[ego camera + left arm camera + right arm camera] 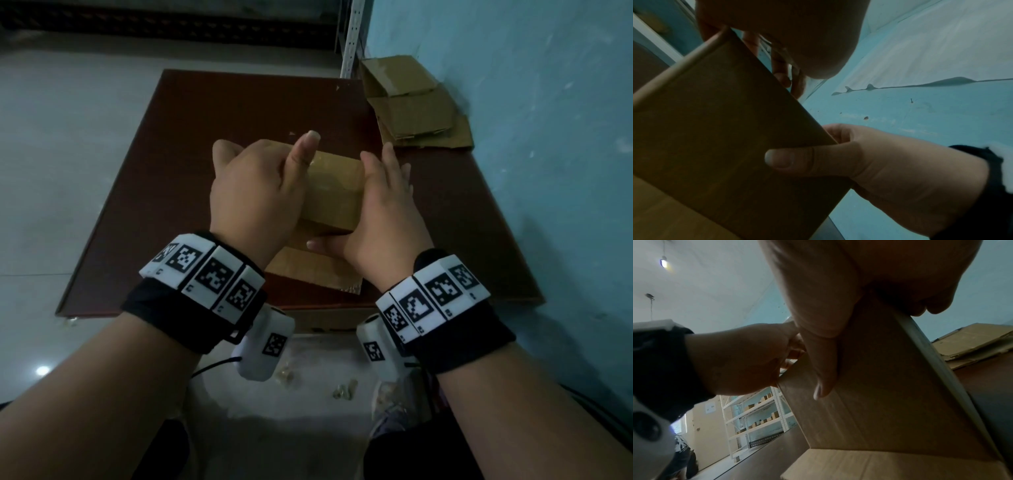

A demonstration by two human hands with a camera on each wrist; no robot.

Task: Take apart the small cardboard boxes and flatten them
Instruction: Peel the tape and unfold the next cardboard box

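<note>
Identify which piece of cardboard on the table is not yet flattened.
The cardboard box held between the left hand and the right hand still has upright sides; the flattened boxes at the far right corner lie flat, stacked.

The brown table (212,113) lies bare along its left side and far edge, so a hand can pass there freely. The middle is taken up by the cardboard box (334,192), held between the left hand (253,192) and the right hand (383,212), with a loose flap (308,270) spread toward the near edge. At the far right corner a pile of flattened cardboard (414,109) sits against the blue wall (548,137), which closes off the right side.
</note>
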